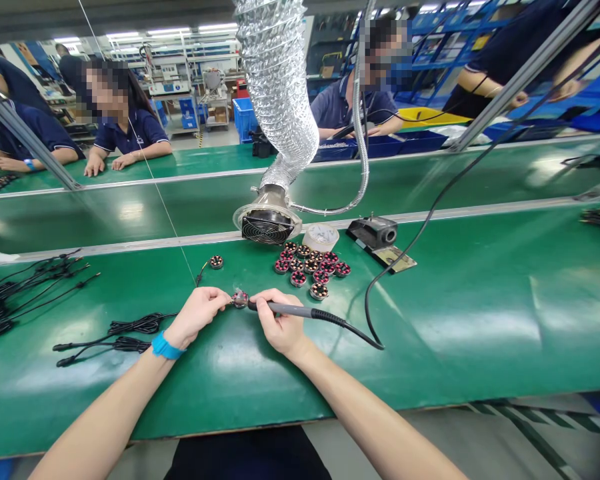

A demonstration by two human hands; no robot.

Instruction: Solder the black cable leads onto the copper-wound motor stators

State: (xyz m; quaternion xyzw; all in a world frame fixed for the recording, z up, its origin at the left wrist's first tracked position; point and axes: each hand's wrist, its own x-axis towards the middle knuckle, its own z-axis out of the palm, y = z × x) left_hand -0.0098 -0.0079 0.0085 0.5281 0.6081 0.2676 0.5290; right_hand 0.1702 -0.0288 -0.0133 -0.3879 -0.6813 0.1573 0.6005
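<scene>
My right hand [283, 327] is closed around the grey handle of a soldering iron [300, 311], its tip end at a small round wound coil [239, 299] on the bench. A wisp of smoke seems to rise from this coil. My left hand [203, 312], with a blue band at the wrist, pinches a thin wire at the coil's left side. A black cable [167, 316] runs under that wrist from coiled black cables [133, 333]; its far end is hidden by the hand. Another coil [216, 262] with a wire attached lies just beyond my left hand.
Several red and copper coils [311, 265] lie beside a tape roll [321, 237]. An iron stand [380, 240] sits at the back right. A fume duct [280, 100] with a fan hangs ahead. Black cables [10, 300] lie left. The iron's cord [367, 307] loops right. People sit across the bench.
</scene>
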